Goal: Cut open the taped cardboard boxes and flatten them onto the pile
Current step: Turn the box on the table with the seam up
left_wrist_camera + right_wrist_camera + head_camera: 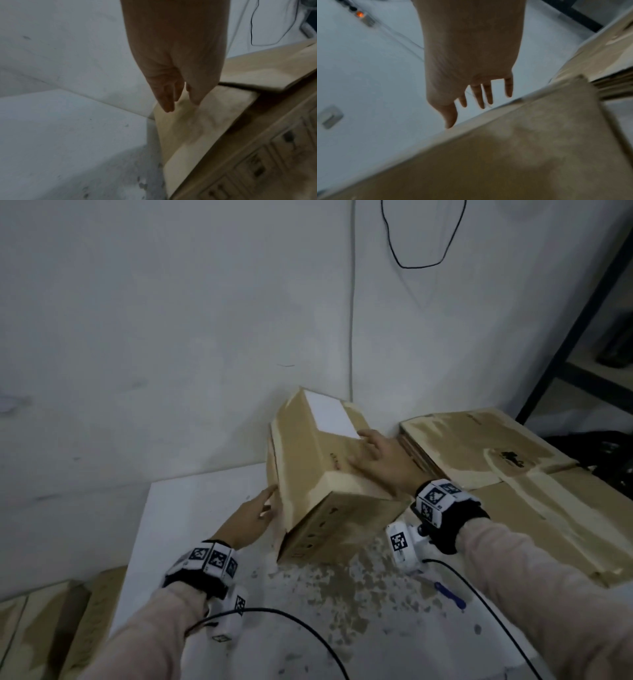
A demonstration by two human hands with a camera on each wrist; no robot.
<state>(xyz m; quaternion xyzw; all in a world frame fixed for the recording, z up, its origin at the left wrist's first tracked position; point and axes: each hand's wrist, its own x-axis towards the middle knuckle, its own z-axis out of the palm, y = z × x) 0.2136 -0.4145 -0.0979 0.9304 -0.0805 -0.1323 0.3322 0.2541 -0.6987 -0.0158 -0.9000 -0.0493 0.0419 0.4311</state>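
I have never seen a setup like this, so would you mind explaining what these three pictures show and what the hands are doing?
There is no machine here: a person works with bare hands and wears three cameras. The large picture comes from a camera on the head, looking down. The other two come from cameras strapped to each wrist, looking along the fingers; the black-and-white patterned blocks on the wrists belong to those straps.

On the white table stands a tilted cardboard box with a white label. The left hand lies flat against its left side with straight fingers, and the right hand rests open on its top. Neither hand grips anything.

To the right lies the pile of flattened boxes. A blue-handled tool, probably the cutter, lies on the table near the right forearm, untouched.
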